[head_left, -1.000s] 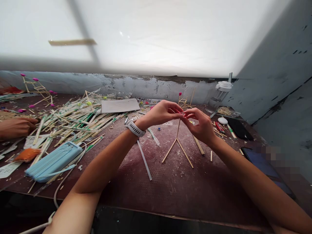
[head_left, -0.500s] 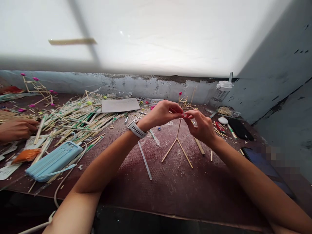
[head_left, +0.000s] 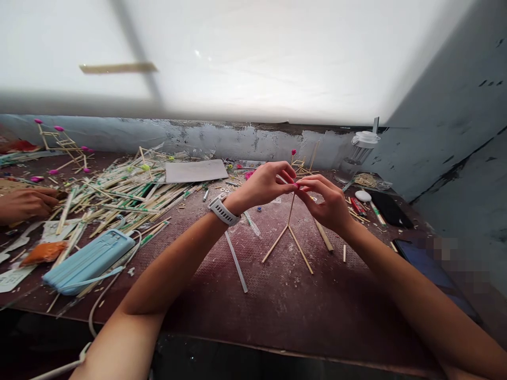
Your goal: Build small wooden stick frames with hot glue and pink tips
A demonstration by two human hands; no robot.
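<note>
My left hand [head_left: 266, 184], with a pale watch [head_left: 224, 209] on its wrist, pinches a small pink lump [head_left: 297, 185] that looks like modelling clay. Thumb and fingers of my right hand [head_left: 325, 203] close on the same lump from the other side. Directly below the fingertips is a thin wooden stick figure [head_left: 288, 226], one upright with two legs spread on the table. Whether the lump is fixed to the upright's top is hidden by my fingers. Behind my hands, another red-pink ball [head_left: 293, 152] tops a stick frame [head_left: 303, 170].
Left lies a pile of sticks [head_left: 114, 198], a light blue power bank [head_left: 89, 261] and an orange packet [head_left: 43, 253]. Another person's hand [head_left: 27, 205] is at the far left. A glue stick [head_left: 236, 262] lies in front; a clear jar [head_left: 358, 148] and phone [head_left: 431, 274] are right.
My fingertips have shifted slightly left and draw closer together around the pink lump. The other person's hand has moved a little to the left. The stick figure stays in place.
</note>
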